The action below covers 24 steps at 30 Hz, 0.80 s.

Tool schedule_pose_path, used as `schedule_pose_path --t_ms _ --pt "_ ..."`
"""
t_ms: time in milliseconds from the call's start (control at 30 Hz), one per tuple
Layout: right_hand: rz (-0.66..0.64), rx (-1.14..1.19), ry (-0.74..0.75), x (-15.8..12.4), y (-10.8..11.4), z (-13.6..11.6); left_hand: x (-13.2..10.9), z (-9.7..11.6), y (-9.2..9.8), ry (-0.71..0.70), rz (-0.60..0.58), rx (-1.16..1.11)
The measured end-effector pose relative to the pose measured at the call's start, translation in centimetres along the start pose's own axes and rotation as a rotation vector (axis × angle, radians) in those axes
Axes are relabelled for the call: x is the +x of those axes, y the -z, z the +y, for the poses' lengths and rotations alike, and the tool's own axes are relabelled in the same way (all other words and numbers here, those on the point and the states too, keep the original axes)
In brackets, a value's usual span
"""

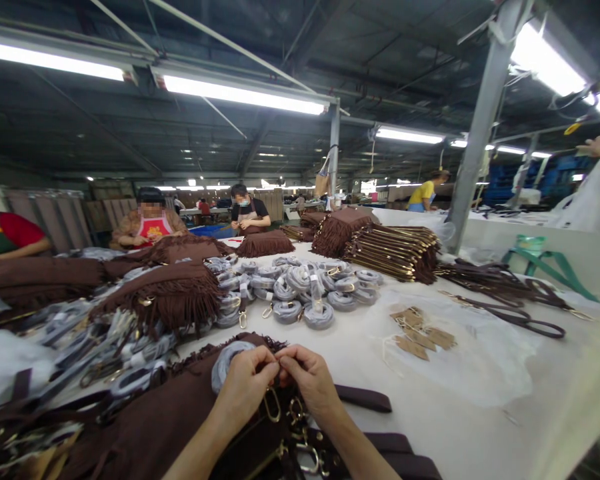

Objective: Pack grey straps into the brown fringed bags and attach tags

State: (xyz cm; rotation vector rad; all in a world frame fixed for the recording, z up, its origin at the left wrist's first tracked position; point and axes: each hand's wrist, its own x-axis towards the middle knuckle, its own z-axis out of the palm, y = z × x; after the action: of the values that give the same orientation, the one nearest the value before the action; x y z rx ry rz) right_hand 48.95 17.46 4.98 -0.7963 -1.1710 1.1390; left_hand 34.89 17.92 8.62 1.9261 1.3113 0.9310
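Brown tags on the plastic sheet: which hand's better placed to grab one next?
Probably the right hand: it's nearer the tags, which lie out on its side. The left hand is farther off, beside the grey coil.

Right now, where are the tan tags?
In the head view, the tan tags lie right of centre on translucent plastic, to the right of the right hand and nearer the camera than the gold-edged brown stack.
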Motion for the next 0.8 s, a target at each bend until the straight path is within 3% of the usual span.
schedule_pose_path --t_ms 300,500,700,800 --pt "-0.02 -0.09 0.041 -0.06 0.06 0.44 -0.02 -0.32 -0.1 -0.013 0.036 0.039" --pt "-0.003 -0.367 0.273 -0.42 0.22 0.35 -0.09 -0.66 -0.38 -0.027 0.072 0.071" --pt "-0.017 0.034 -0.032 -0.03 -0.02 0.96 -0.03 -0.23 -0.2 -0.033 0.062 0.159" --pt "-0.066 0.021 -0.064 0.04 0.13 0.65 -0.11 -0.05 0.1 -0.032 0.032 0.188"
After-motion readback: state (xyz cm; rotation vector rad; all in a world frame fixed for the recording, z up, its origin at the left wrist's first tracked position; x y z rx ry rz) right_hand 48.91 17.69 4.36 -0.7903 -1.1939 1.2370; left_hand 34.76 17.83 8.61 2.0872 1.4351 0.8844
